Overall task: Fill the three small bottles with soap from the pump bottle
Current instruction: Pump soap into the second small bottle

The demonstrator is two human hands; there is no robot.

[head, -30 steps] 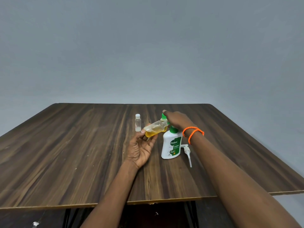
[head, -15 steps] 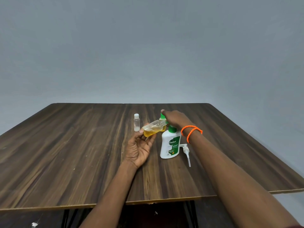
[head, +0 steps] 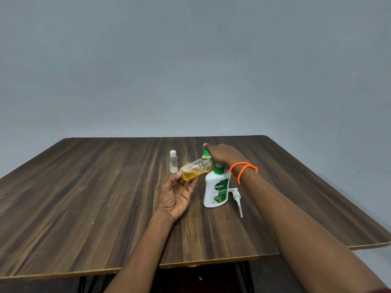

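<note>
Amber soap in tilted small bottle (head: 195, 171)

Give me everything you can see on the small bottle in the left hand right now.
The small bottle is clear, plastic by the look, and partly filled with amber liquid pooled along its lower side. It lies tilted nearly on its side above the table, base toward the left hand, whose fingers hold it at the base end. Its neck points right, toward the right hand, which hides the mouth. The Dettol bottle stands just right of it.
</note>
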